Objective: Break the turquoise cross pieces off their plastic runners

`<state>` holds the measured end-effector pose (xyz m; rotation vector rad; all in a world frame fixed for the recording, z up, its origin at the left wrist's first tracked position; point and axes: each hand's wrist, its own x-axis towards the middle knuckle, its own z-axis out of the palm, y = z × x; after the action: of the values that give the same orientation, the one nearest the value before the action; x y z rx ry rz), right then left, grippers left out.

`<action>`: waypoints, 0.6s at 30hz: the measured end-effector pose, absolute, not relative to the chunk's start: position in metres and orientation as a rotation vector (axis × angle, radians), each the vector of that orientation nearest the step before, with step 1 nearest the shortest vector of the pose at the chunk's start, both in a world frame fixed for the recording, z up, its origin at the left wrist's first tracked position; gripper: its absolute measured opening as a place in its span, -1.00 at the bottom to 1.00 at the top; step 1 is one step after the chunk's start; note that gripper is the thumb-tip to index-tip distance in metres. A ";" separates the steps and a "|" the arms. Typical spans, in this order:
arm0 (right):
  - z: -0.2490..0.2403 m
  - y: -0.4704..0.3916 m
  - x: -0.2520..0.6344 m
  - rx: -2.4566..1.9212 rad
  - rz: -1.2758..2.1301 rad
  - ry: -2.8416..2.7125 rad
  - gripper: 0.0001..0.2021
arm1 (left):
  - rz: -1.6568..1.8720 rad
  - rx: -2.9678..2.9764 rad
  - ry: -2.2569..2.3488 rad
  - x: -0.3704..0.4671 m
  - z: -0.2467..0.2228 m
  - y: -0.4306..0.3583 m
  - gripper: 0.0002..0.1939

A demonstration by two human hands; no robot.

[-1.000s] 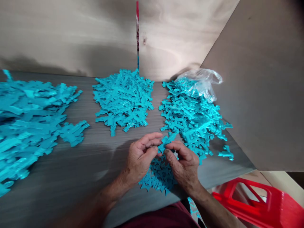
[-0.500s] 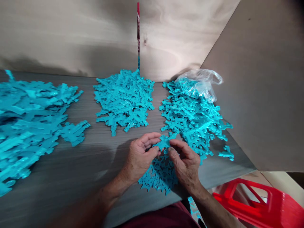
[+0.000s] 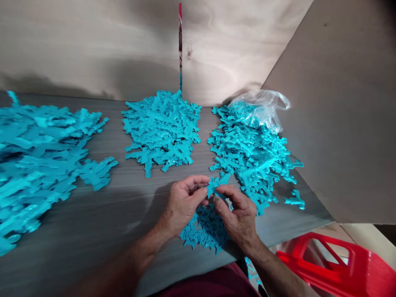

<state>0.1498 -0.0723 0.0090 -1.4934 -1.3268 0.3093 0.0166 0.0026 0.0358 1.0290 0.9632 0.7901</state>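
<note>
While hands (image 3: 184, 202) (image 3: 238, 214) hold turquoise piece (image 3: 213, 185), piles (image 3: 162, 128) lie nearby.

Turquoise piles (image 3: 162, 128); grey, streaked tabletop (image 3: 117, 210); red plastic frame (image 3: 359, 264); maroon cloth (image 3: 210, 282).

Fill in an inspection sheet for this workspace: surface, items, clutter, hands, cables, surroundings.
Surface: grey wood-grain tabletop.
Items: turquoise piece, held; heap of small pieces below the hands; left heap, middle heap, right heap.
Clutter: clear plastic bag on the right heap; loose piece beside it.
Hands: left hand and right hand, fingers pinching the turquoise piece.
Cables: nothing seen.
Surroundings: back panel, side panel; red object, lower right.
</note>
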 end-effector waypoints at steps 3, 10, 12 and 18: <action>0.009 -0.070 0.148 -1.488 0.229 -1.385 -0.88 | 0.811 1.028 0.938 0.017 0.035 0.002 -0.78; 0.011 -0.068 0.147 -1.480 0.111 -1.447 -0.86 | 0.835 1.025 0.949 0.017 0.033 0.001 -0.80; 0.011 -0.069 0.147 -1.478 0.098 -1.460 -0.86 | 0.836 1.018 0.948 0.017 0.034 0.001 -0.80; 0.008 -0.071 0.148 -1.452 0.093 -1.476 -0.83 | 0.838 1.018 0.940 0.018 0.033 -0.001 -0.78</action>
<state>0.1480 -0.0712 0.0077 -1.4521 -1.4761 0.0932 0.0180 -0.0009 0.0329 1.0177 0.9397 0.8381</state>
